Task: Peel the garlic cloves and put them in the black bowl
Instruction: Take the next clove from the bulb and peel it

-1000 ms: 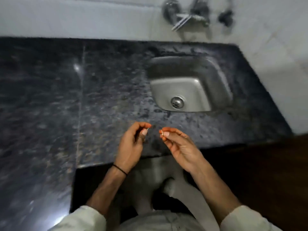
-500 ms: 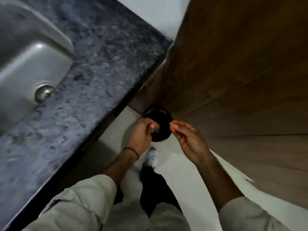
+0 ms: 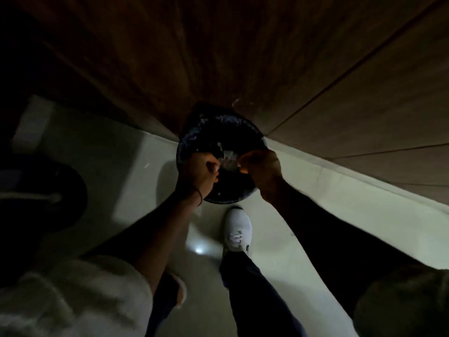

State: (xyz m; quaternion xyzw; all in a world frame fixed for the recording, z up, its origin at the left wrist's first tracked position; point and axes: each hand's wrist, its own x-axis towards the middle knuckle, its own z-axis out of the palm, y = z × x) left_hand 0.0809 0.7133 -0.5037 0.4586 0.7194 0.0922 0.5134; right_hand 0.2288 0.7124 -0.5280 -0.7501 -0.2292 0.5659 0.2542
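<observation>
both hands hover close together over a round black bin (image 3: 184,142) on the pale floor (image 3: 303,215), at the foot of a brown wooden panel (image 3: 218,57). the left hand (image 3: 201,171), with a dark band at its wrist, and the right hand (image 3: 262,171) have their fingers curled in, tips nearly meeting. whether either pinches anything is too dark and blurred to tell. pale scraps (image 3: 228,156) lie in the bin between them. nearer, a white shoe (image 3: 238,229) bears a dark mark, unreadable.

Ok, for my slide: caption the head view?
Left hand and right hand above a black container on the floor.
</observation>
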